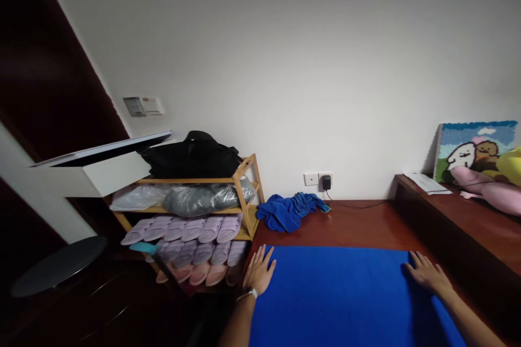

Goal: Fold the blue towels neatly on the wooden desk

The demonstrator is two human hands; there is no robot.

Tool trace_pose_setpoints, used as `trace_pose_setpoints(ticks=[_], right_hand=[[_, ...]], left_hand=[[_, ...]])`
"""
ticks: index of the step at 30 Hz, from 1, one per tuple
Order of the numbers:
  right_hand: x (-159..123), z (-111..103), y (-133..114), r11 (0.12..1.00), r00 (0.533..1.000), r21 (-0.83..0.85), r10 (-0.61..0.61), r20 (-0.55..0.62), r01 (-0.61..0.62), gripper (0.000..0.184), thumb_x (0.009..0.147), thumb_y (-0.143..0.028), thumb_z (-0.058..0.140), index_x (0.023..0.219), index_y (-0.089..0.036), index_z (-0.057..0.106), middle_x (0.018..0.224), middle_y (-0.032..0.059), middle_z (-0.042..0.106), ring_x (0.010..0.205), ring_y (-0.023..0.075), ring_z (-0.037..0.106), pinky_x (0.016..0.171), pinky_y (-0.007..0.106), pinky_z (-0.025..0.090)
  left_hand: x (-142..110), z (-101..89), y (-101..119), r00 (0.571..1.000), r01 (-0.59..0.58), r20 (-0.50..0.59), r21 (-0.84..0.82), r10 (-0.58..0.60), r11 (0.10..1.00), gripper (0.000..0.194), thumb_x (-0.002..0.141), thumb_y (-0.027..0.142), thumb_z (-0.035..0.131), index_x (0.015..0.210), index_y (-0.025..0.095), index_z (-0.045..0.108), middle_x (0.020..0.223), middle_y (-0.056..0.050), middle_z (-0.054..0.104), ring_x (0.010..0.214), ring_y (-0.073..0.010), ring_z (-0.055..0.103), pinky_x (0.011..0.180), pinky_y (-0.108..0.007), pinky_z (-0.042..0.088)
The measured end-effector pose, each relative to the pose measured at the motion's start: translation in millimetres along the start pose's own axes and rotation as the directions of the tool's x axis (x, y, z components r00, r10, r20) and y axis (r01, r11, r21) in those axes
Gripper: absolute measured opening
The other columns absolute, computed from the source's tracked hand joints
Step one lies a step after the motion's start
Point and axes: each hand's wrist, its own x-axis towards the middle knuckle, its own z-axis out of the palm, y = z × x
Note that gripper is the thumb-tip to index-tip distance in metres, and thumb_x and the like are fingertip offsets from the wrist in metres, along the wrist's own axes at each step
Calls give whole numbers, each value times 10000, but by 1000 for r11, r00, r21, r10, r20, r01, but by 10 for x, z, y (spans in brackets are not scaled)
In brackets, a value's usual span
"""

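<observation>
A blue cloth (337, 293) lies spread flat over the reddish-brown wooden surface (362, 225). At its far left corner rests my left hand (259, 271), fingers spread, a watch or band on the wrist. My right hand (427, 272) lies at the far right corner, its fingers also apart and touching the cloth's edge. Neither hand grips anything. Beyond the left hand, a crumpled blue cloth (285, 211) sits in a heap near the wall.
To the left stands a wooden rack (246, 190) with a black bag (193, 157), plastic-wrapped items and rows of slippers (211, 227). A plugged-in adapter (326, 182) trails a cable. On the raised right ledge are papers (426, 183), a pink plush (488, 190) and a picture (468, 143).
</observation>
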Motion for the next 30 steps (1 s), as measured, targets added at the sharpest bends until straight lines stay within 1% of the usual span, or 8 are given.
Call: trace_pose_setpoints(ticks=[3,6,11,15,17,20,27,30], right_hand=[[-89,-157,-482,998,998,-39,-46,-37,45,753,960,-463,267,1604,-122,453,1707,143,374,1593,321,294,1287,549,247],[-450,-200,-1437,973,966,15,-225,-123,229,725,1013,-424,216,1620,-78,409,1701,137,382,1601,302,280,1308,492,217],[-1293,-144,-3144,762,789,222,-611,-63,608,751,1055,-536,185,1669,-118,298,1738,93,272,1624,257,210,1331,462,147],[-1523,-111,-3673,700,740,308,-673,-20,645,775,1049,-579,221,1675,-126,278,1751,109,215,1632,276,167,1333,473,113],[-1426,-78,-3576,726,764,303,-646,-10,618,772,1043,-570,248,1675,-128,282,1748,114,229,1631,283,172,1332,480,115],[-1114,13,-3009,796,826,246,-563,-37,554,777,1033,-563,246,1669,-120,300,1740,117,267,1626,282,198,1329,486,130],[-297,274,-595,975,969,71,-198,-146,210,802,951,-511,205,1603,-116,455,1693,140,390,1587,317,309,1275,558,274],[-145,353,114,993,986,74,-77,-147,89,839,908,-536,181,1573,-146,511,1690,124,405,1584,309,315,1263,560,294]], left_hand=[[-2,25,6,1000,11,-16,-15,-12,1000,592,1072,469,361,1625,270,426,1742,-88,334,1604,-256,304,1311,-479,255],[-5,63,-6,1000,8,-25,-33,-9,999,589,1072,477,362,1624,281,428,1742,-79,334,1605,-261,301,1308,-489,263],[-36,53,-4,1000,8,-27,-44,-9,999,593,1071,502,363,1623,296,426,1739,-69,338,1605,-262,300,1305,-508,271],[-61,23,8,999,4,-32,-44,-6,999,603,1074,516,354,1622,276,432,1739,-83,337,1608,-259,292,1314,-493,255],[-62,18,8,1000,6,-29,-46,-7,999,602,1073,512,359,1622,275,433,1739,-84,334,1606,-263,295,1313,-494,258],[-51,17,5,1000,14,-19,-45,-15,999,596,1072,503,371,1624,284,426,1740,-80,331,1603,-260,302,1310,-493,265],[-17,18,1,1000,5,-25,-55,-6,998,582,1069,472,387,1618,284,438,1739,-77,342,1604,-269,302,1313,-506,255],[-12,9,3,1000,10,-19,-42,-11,999,582,1067,461,388,1616,275,443,1736,-87,349,1605,-269,301,1314,-503,251]])
